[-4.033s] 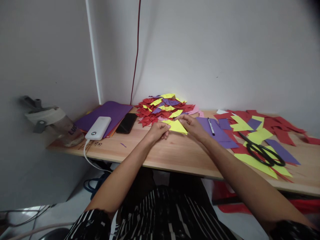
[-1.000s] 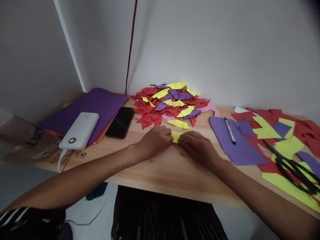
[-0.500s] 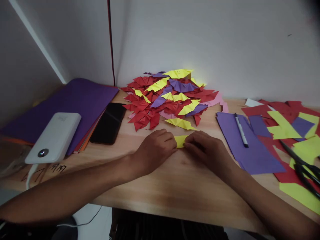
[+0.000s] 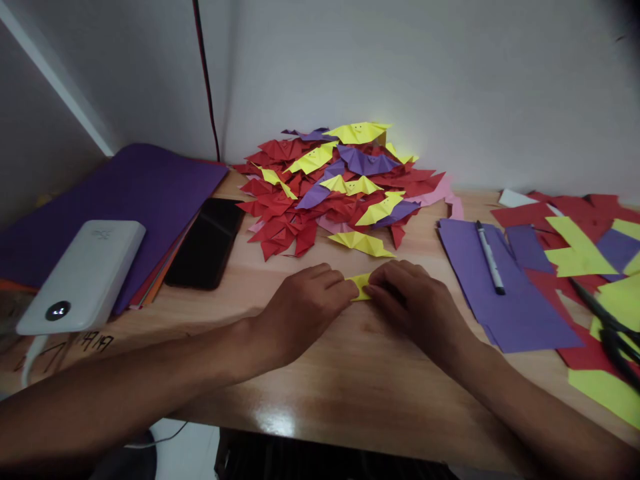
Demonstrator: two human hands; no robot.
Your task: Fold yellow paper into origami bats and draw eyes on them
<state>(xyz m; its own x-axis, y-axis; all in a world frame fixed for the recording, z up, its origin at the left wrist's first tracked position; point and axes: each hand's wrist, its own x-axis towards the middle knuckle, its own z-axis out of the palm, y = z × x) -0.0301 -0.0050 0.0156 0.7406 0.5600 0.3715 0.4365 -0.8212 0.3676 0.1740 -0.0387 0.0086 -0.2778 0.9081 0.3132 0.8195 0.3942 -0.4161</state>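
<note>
A small folded yellow paper lies on the wooden table between my two hands. My left hand has its fingers curled down and pressed on the paper's left end. My right hand covers the paper's right end with its fingers bent and pinched on it. Most of the paper is hidden under my fingers. Just behind it lies another folded yellow figure at the front of a pile of folded red, yellow and purple paper figures.
A black phone, a white power bank and a stack of purple sheets lie at the left. At the right are a pen on purple paper, red and yellow scraps, and black scissors.
The yellow triangle held up four seconds ago is now folded small and pressed on the table. My head has moved closer and lower; both hands stay on the paper.
</note>
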